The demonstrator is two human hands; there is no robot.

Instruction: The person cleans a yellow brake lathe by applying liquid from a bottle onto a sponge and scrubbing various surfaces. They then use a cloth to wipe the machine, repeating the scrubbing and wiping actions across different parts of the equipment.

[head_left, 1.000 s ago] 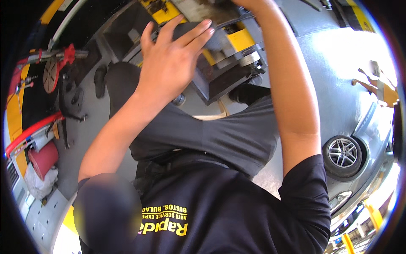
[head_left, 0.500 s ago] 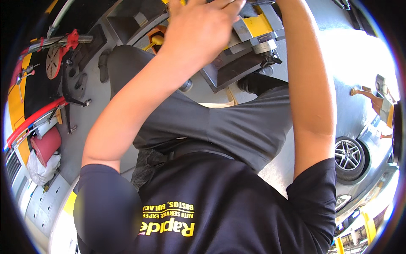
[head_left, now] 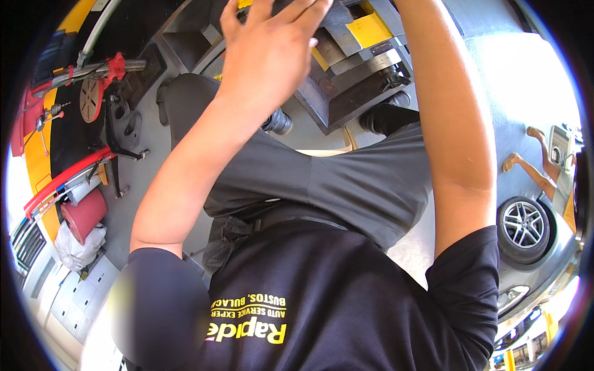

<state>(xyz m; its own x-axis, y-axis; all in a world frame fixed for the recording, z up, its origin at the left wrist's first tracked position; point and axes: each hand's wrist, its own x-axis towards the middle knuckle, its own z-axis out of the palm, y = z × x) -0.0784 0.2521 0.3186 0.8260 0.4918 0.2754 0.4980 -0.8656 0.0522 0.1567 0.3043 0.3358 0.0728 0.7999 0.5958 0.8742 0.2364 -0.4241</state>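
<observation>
A yellow plate (head_left: 369, 31) lies right of the left hand (head_left: 267, 52), nearer the right forearm (head_left: 458, 123), beyond a dark tray (head_left: 360, 99) slanting far and right. The left hand is stretched far, back up, fingers spread, its grip impossible to tell; the right hand is out of view.

The wheel (head_left: 525, 224) sits right of the left hand (head_left: 267, 57).

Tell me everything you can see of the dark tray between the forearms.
The dark tray looks like metal: angular, open, thin-rimmed, one corner pointing toward the trousers. It shows between the left forearm and right forearm, below a yellow panel. A silver-and-black cylinder overlaps its right end; whether they touch is unclear.
</observation>
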